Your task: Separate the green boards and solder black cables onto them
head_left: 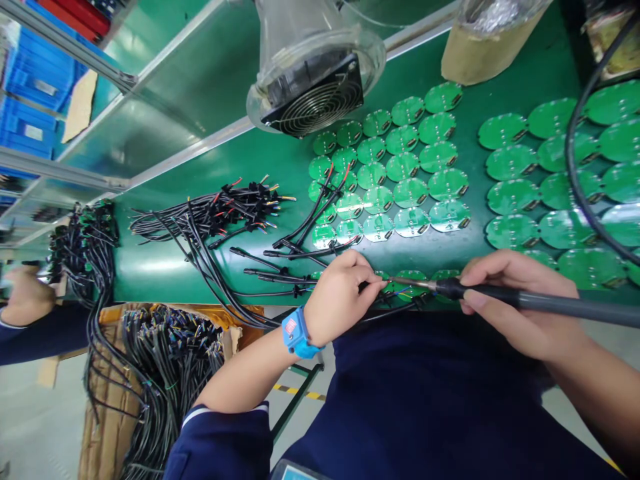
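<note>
My right hand (520, 307) is closed around the dark grip of a soldering iron (565, 305), its metal tip pointing left. Thumb and forefinger of my left hand (345, 290), which wears a blue wrist strap (299, 333), pinch a thin wire that mostly disappears behind the fingertips. The iron's tip is right by that pinch, over the nearest row of round green circuit boards (413, 279); whether it touches is too small to tell. Coloured wire ends and a black cable (400, 309) lie just below the tip.
More circuit boards (410, 191) stand in rows ahead and to the right. A fume extractor with a fan (320, 97) hangs above. Bundled black cables (220, 210) lie left on the green bench; a carton (107, 373) of cables stands below. Another person's hand (30, 293) is far left.
</note>
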`<control>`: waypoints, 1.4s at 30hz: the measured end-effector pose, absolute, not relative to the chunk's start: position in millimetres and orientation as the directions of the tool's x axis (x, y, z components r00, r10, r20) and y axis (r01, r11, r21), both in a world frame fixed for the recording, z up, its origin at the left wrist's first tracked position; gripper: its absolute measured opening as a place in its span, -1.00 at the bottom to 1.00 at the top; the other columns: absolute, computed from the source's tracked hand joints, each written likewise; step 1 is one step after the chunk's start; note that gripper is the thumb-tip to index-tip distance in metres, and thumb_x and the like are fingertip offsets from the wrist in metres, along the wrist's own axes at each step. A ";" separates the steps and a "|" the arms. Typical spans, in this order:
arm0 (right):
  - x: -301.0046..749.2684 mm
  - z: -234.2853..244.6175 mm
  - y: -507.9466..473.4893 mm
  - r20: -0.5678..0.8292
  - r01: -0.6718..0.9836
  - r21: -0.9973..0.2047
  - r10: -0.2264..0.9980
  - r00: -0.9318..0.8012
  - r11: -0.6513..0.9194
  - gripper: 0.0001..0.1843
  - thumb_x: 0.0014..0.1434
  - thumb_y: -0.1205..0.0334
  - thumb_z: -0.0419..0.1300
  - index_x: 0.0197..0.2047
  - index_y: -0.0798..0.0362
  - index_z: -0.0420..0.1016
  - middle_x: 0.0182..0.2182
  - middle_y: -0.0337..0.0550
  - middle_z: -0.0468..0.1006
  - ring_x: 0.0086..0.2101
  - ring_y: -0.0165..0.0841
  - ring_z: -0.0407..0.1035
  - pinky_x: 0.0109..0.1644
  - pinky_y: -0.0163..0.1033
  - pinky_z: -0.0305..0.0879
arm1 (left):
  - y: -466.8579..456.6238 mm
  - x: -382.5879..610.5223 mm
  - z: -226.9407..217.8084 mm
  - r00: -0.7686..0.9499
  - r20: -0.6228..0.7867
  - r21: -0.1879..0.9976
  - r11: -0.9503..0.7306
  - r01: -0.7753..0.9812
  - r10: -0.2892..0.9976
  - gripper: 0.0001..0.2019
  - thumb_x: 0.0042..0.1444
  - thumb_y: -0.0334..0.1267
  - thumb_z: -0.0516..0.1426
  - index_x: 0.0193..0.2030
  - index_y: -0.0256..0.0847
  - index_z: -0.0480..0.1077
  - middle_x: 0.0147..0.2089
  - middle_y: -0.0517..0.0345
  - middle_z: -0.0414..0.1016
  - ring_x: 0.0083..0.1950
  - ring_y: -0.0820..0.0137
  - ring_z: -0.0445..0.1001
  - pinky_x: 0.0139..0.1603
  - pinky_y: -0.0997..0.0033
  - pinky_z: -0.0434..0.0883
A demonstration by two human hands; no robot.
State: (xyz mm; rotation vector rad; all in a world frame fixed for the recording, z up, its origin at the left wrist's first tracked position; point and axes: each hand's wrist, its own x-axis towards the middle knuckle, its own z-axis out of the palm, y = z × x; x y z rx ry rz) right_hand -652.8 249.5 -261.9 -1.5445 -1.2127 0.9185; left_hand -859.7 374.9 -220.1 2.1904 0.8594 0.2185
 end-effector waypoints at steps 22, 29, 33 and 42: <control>-652.9 -248.3 242.7 0.142 0.084 -0.989 0.909 0.392 0.118 -0.78 -0.07 0.42 0.21 -0.30 0.04 0.36 -0.44 -0.17 0.39 -0.50 -0.35 0.33 -0.44 -0.18 0.27 | 386.6 -844.4 -211.1 0.782 -0.262 0.588 -0.549 0.594 0.565 -0.85 0.01 -0.36 0.16 -0.56 -0.25 0.40 -0.49 0.16 0.28 -0.29 0.40 0.33 -0.15 0.32 0.37; -650.6 -252.8 233.9 0.244 0.233 -0.958 0.898 0.367 0.165 -0.63 -0.19 0.49 0.28 -0.29 -0.01 0.32 -0.42 -0.17 0.41 -0.42 -0.32 0.35 -0.46 -0.21 0.24 | 396.0 -857.5 -199.6 0.755 -0.028 0.545 -0.624 0.561 0.655 -0.89 0.11 -0.31 0.11 -0.30 -0.24 0.47 -0.31 0.11 0.39 -0.24 0.44 0.37 -0.13 0.35 0.37; -650.1 -257.8 234.4 0.257 0.203 -0.961 0.889 0.380 0.191 -0.64 -0.17 0.49 0.26 -0.29 -0.02 0.32 -0.44 -0.18 0.40 -0.43 -0.30 0.35 -0.46 -0.19 0.25 | 412.6 -863.8 -206.9 0.683 0.097 0.274 -0.679 0.681 0.724 -0.85 0.01 -0.25 0.20 -0.26 -0.24 0.47 -0.25 0.04 0.39 -0.16 0.30 0.34 -0.10 0.18 0.35; -647.3 -256.5 231.1 0.234 0.138 -0.971 0.877 0.420 0.193 -0.69 -0.16 0.51 0.23 -0.34 -0.01 0.32 -0.53 -0.25 0.34 -0.48 -0.34 0.30 -0.42 -0.17 0.30 | 385.0 -852.3 -198.1 0.738 0.148 0.471 -0.703 0.532 0.658 -0.85 0.15 -0.31 0.07 -0.17 -0.21 0.43 -0.14 0.04 0.34 -0.14 0.43 0.37 -0.09 0.37 0.38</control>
